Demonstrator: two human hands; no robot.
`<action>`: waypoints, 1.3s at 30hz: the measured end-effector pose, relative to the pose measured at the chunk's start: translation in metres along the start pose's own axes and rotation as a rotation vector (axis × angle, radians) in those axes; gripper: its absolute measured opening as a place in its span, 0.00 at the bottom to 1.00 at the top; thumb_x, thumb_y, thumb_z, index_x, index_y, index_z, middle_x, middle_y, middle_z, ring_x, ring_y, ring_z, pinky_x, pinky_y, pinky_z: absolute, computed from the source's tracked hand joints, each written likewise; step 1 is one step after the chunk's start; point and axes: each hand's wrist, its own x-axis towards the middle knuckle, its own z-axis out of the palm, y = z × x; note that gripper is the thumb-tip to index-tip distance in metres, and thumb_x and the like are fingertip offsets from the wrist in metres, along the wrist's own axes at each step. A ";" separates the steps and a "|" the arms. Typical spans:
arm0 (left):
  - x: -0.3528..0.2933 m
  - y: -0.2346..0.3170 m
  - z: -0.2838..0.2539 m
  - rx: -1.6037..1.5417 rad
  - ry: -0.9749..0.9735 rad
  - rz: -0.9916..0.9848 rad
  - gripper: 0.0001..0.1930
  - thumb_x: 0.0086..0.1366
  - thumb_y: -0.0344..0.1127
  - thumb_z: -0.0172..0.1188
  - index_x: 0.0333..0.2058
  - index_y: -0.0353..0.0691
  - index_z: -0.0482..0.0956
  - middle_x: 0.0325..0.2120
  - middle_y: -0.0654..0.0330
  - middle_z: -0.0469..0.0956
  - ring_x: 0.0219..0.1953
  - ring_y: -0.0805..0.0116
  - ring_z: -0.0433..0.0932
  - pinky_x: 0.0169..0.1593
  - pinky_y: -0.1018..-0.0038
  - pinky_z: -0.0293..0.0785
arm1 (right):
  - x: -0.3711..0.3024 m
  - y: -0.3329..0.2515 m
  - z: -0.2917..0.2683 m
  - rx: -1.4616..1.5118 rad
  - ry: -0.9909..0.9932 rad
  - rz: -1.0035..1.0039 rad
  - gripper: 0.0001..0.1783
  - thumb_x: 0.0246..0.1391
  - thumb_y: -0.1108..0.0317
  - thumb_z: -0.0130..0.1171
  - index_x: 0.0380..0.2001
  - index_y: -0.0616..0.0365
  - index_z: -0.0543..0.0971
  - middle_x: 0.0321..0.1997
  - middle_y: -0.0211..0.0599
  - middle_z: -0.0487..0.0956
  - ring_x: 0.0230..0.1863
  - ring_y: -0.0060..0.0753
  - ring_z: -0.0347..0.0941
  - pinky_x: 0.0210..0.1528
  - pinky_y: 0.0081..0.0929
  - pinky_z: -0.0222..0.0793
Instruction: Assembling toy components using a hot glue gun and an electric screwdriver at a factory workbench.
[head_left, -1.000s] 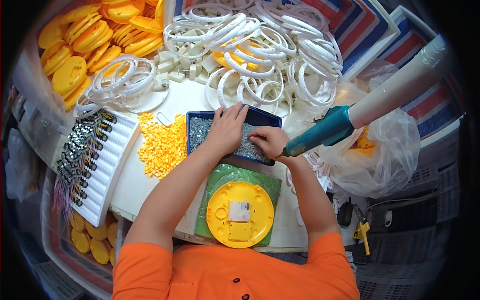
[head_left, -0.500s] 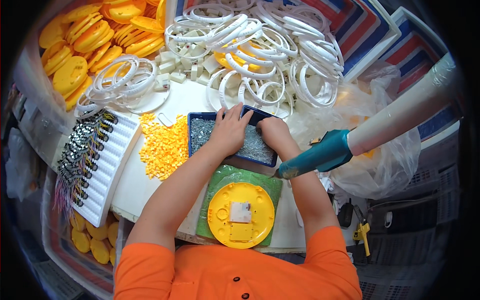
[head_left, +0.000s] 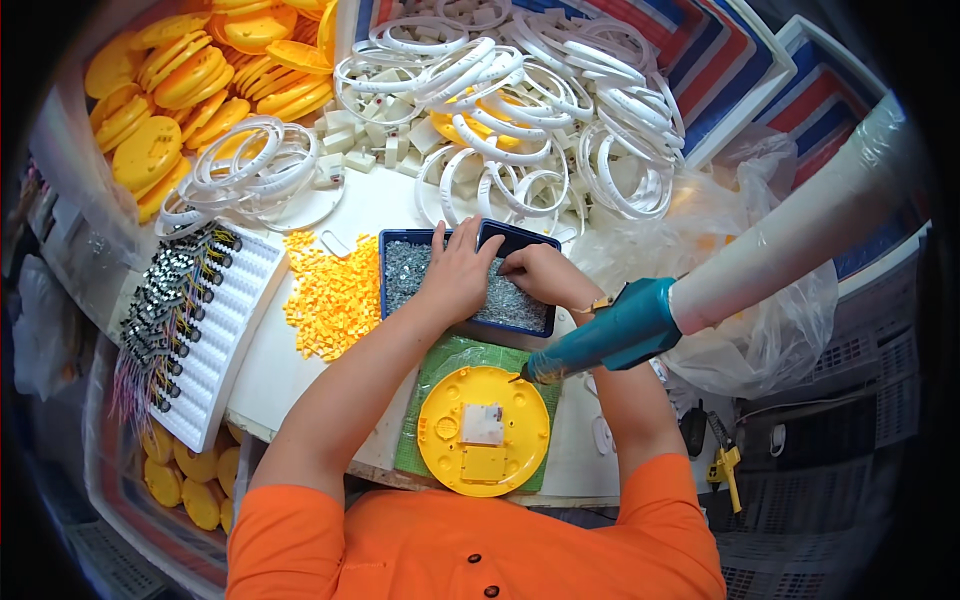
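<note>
Over the blue tray [head_left: 516, 239] the left hand [head_left: 460, 277] is spread, the right hand [head_left: 541, 273] curled, its hold unclear, while the uncovered yellow disc [head_left: 518, 438] already bears a white block [head_left: 482, 424].

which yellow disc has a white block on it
The yellow disc on the green mat, just in front of the orange shirt. Its white block sets it apart: none shows on the other yellow discs.

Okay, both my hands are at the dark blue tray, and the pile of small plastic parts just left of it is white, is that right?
Not quite: the head view shows that the pile of small plastic parts is yellow-orange, not white. It does lie just left of the dark blue tray, where your left hand and right hand are.
</note>
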 end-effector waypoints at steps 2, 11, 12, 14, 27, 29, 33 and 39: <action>-0.001 0.000 0.001 0.000 -0.010 0.000 0.28 0.64 0.27 0.51 0.64 0.46 0.69 0.68 0.42 0.59 0.72 0.47 0.58 0.73 0.40 0.41 | 0.001 -0.002 -0.001 0.121 0.033 -0.018 0.12 0.53 0.72 0.60 0.39 0.53 0.88 0.40 0.46 0.85 0.42 0.52 0.82 0.50 0.44 0.77; 0.000 -0.002 0.004 -0.031 0.021 0.021 0.31 0.61 0.27 0.52 0.65 0.43 0.67 0.67 0.40 0.60 0.72 0.45 0.57 0.73 0.40 0.39 | 0.023 -0.004 0.032 -0.086 0.163 0.128 0.11 0.53 0.71 0.59 0.37 0.53 0.87 0.37 0.47 0.85 0.42 0.53 0.82 0.48 0.47 0.77; 0.000 -0.002 0.004 -0.032 0.024 0.019 0.32 0.61 0.27 0.52 0.66 0.44 0.66 0.67 0.40 0.60 0.72 0.45 0.57 0.73 0.40 0.40 | 0.022 -0.004 0.031 -0.036 0.176 0.100 0.11 0.53 0.70 0.59 0.38 0.53 0.87 0.38 0.48 0.85 0.42 0.53 0.82 0.48 0.46 0.76; 0.001 0.001 0.004 -0.036 0.023 0.022 0.32 0.61 0.27 0.52 0.67 0.44 0.66 0.67 0.40 0.60 0.72 0.45 0.57 0.73 0.40 0.40 | 0.020 0.005 0.029 0.031 0.154 0.064 0.12 0.53 0.70 0.60 0.39 0.54 0.87 0.38 0.48 0.85 0.42 0.53 0.82 0.48 0.46 0.76; 0.000 -0.003 0.005 -0.005 0.027 0.003 0.34 0.61 0.26 0.55 0.68 0.44 0.64 0.67 0.44 0.60 0.71 0.49 0.59 0.73 0.42 0.42 | -0.023 -0.004 0.000 0.322 0.027 -0.059 0.11 0.57 0.67 0.62 0.42 0.55 0.86 0.41 0.44 0.85 0.43 0.51 0.81 0.48 0.41 0.76; 0.000 -0.003 0.005 -0.006 0.036 0.001 0.34 0.60 0.26 0.55 0.68 0.44 0.64 0.67 0.44 0.60 0.71 0.49 0.59 0.73 0.42 0.42 | -0.022 0.003 0.000 0.220 0.113 -0.038 0.10 0.57 0.68 0.61 0.41 0.54 0.86 0.40 0.43 0.85 0.43 0.50 0.82 0.48 0.40 0.76; 0.000 -0.002 0.004 0.001 0.015 -0.001 0.34 0.60 0.25 0.54 0.67 0.43 0.64 0.67 0.44 0.60 0.71 0.49 0.59 0.74 0.42 0.42 | -0.013 0.000 0.002 -0.369 0.195 0.001 0.09 0.54 0.71 0.58 0.34 0.52 0.87 0.35 0.41 0.86 0.39 0.44 0.84 0.42 0.40 0.79; 0.002 0.000 0.009 0.006 0.025 -0.003 0.35 0.59 0.25 0.54 0.68 0.44 0.64 0.68 0.44 0.60 0.72 0.50 0.58 0.74 0.43 0.42 | 0.005 0.021 0.020 -0.540 0.064 0.024 0.09 0.52 0.71 0.56 0.32 0.53 0.86 0.34 0.42 0.85 0.39 0.48 0.83 0.42 0.43 0.79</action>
